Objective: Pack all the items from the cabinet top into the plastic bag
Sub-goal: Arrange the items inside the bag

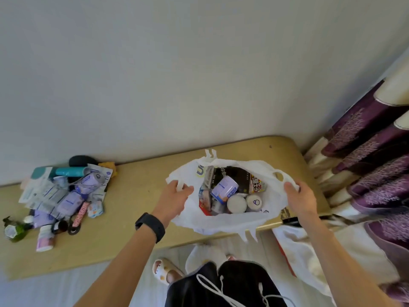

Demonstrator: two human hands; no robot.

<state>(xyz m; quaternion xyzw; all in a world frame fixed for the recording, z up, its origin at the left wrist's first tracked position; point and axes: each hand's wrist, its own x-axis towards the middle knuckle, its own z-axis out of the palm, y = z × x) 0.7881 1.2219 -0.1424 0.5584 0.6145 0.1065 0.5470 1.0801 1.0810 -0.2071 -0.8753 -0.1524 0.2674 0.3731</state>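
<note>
The tan surface [132, 196] runs along the wall. A white plastic bag [221, 222] sits open on its right part, overhanging the front edge. On the left part lies a pile of sachets [64, 191], with a teal tube [69, 171] at the back, a green bottle [15, 229] at the far left and a pink-white tube [45, 239] in front.

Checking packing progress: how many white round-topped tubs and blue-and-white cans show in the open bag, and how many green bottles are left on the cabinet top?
White round-topped tubs in the plastic bag: 2
Blue-and-white can in the bag: 1
Green bottle on the cabinet top: 1
Total: 4
</note>
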